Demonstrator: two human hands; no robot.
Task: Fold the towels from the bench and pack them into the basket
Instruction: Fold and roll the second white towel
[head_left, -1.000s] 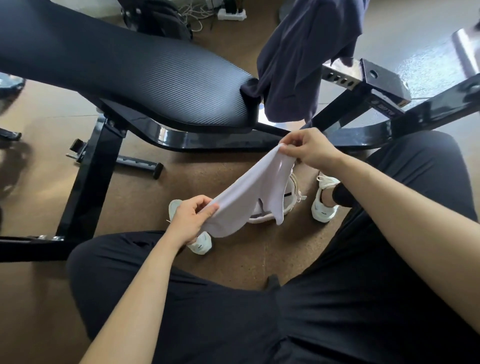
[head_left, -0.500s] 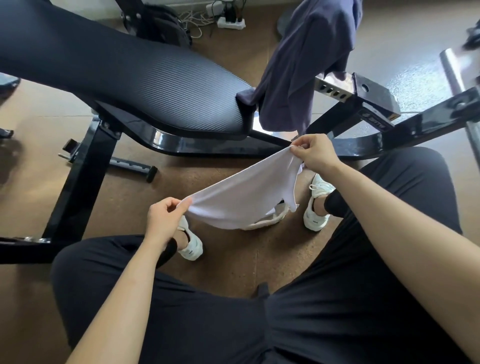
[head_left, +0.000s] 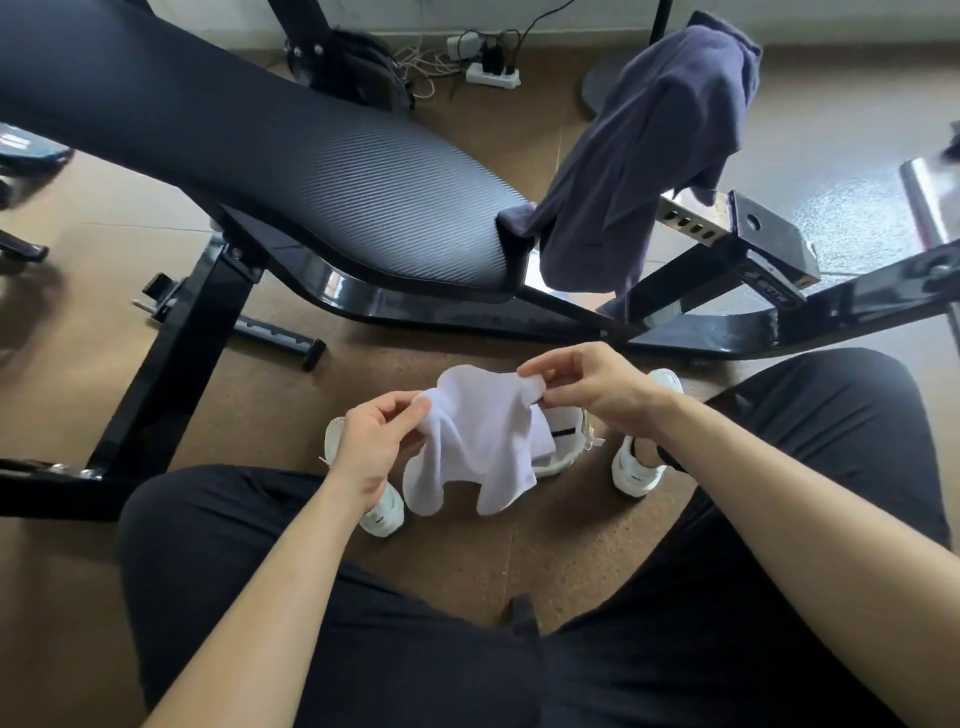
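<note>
While white towel (head_left: 480, 447) hangs between knees above basket (head_left: 563, 457) (mostly hidden), left hand (head_left: 371, 444) and right hand (head_left: 592, 387) pinch top corners close together, likely to fold in half; navy towel (head_left: 649, 161) drapes bench (head_left: 291, 171).

Brown, cork-like floor (head_left: 260, 405). Pale wall (head_left: 415, 18) along top edge. White power strip (head_left: 492, 77) with plugs and tangled cables (head_left: 418, 62) at wall foot. Black bag (head_left: 358, 73) just left. Grey round base (head_left: 597, 88), possibly fan stand. Glare on floor at right.
</note>
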